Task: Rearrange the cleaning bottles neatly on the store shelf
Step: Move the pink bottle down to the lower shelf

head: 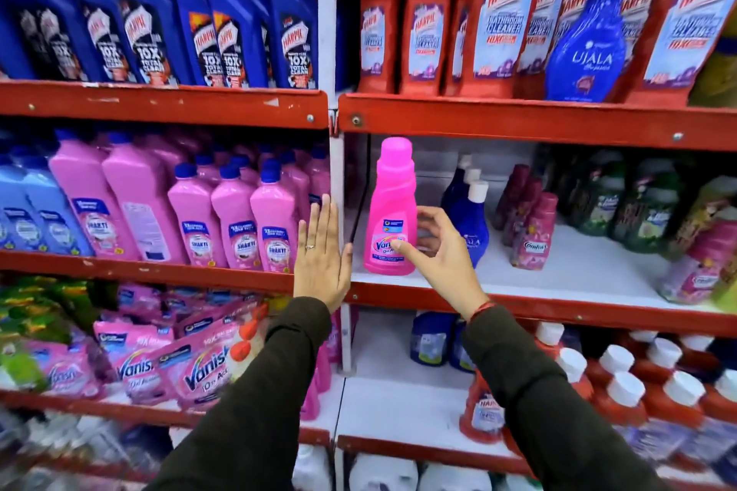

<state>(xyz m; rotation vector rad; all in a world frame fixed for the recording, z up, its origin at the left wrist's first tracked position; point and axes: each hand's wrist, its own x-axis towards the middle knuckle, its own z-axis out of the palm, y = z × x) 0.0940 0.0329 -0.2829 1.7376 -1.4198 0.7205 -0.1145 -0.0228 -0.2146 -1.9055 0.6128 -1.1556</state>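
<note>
A bright pink Vanish bottle [393, 207] stands upright at the left end of the middle right shelf [518, 283]. My right hand [436, 251] is open beside it, fingers spread; the thumb tip touches the label and the other fingers curl just to its right. My left hand [324, 255] is flat and open with fingers together, held upright in front of the white upright post [337, 155], just left of the bottle and apart from it. Behind my right hand stand blue Ujala bottles [470, 219] with white caps.
Pink Shakti bottles [235, 227] fill the middle left shelf. Dark red Comfort bottles [534, 227] and green bottles [622, 199] stand to the right, with bare white shelf in front. Above are blue Harpic bottles [223, 20], red Harpic bottles [498, 12] and one blue Ujala bottle [590, 40]. Vanish pouches [187, 367] lie below.
</note>
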